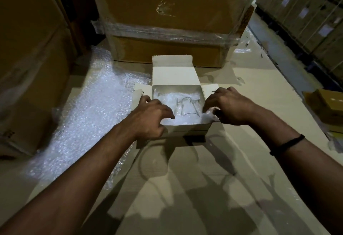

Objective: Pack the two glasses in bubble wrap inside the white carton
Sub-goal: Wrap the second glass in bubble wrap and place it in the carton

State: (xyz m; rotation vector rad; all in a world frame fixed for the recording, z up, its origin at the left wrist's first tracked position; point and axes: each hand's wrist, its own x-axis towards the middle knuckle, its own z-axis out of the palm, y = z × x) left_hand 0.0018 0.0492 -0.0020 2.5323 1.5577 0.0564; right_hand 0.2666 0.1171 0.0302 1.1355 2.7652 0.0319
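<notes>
As the glasses (187, 105) lie between both hands in the white carton (174, 74), bubble wrap (179, 121) is pinched by the right hand (231, 104); the grip of the left hand (149, 116) is unclear.

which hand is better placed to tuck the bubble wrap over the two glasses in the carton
The right hand: its fingers pinch the bunched clear bubble wrap at the near right corner of the white cardboard carton. The left hand straddles its left wall.
</notes>
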